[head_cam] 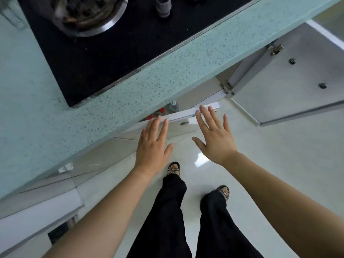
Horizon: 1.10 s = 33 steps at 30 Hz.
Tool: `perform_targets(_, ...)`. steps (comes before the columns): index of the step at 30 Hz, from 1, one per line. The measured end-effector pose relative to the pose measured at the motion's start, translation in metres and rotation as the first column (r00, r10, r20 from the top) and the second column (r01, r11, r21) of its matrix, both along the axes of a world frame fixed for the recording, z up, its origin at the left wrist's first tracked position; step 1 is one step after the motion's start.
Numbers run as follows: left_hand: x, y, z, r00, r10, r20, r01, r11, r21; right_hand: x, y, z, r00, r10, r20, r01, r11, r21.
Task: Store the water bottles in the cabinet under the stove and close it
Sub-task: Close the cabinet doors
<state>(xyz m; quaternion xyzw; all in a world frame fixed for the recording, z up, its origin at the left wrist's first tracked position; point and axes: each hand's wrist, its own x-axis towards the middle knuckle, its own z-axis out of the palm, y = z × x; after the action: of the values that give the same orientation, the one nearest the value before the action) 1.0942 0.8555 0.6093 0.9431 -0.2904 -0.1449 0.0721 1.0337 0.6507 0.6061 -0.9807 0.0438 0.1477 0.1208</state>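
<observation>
While you look straight down in the head view, both of your hands are at the top edge of the white cabinet door [183, 116] under the stove [89, 58]. Your left hand [153, 146] has its fingers [163, 127] straight and close together, tips on or just at the door's rim. Your right hand [216, 138] has its fingers spread apart, tips against the same rim further along. Neither hand grips anything. Flat, open palms suit a push better than a pull, so I judge you are swinging this door shut.

The water bottles [161, 110] are already inside the cabinet [199, 94]. Their red caps show in the gap between the desk [130, 86] edge and the door, with one paler cap beside them. They stand back from the door line, which should leave the door room to close, though how many there are is hidden by the desk overhang.

The second door [290, 77] stands wide open to your right, its metal-lined inside and hinge [228, 88] facing up. That one looks like the remaining step, so the task is near its end but not finished. A pot [87, 13] sits on the stove above, well clear of your hands. Your feet are on the glossy floor [251, 155], just short of the door's swing.
</observation>
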Motion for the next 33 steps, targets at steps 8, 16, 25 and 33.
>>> perform_targets(8, -0.001, -0.028, 0.02, 0.993, 0.115, -0.002, -0.114, 0.986, 0.118, 0.029, -0.025, 0.01, 0.992, 0.115, -0.044, -0.114, 0.993, 0.031)
perform_targets(16, -0.008, -0.068, 0.079, 0.999, 0.048, -0.004, -0.046, 0.982, 0.181, -0.029, -0.054, 0.066, 0.993, -0.116, 0.006, 0.112, 0.97, 0.214)
perform_targets(25, -0.096, -0.197, 0.145, 0.976, -0.188, 0.113, 0.182, 0.981, 0.061, -0.185, -0.178, 0.149, 0.913, -0.361, 0.189, 0.33, 0.927, 0.178)
perform_targets(33, -0.171, -0.337, 0.177, 0.937, -0.327, 0.121, 0.337, 0.939, -0.07, -0.271, -0.28, 0.185, 0.844, -0.487, 0.226, 0.472, 0.873, 0.12)
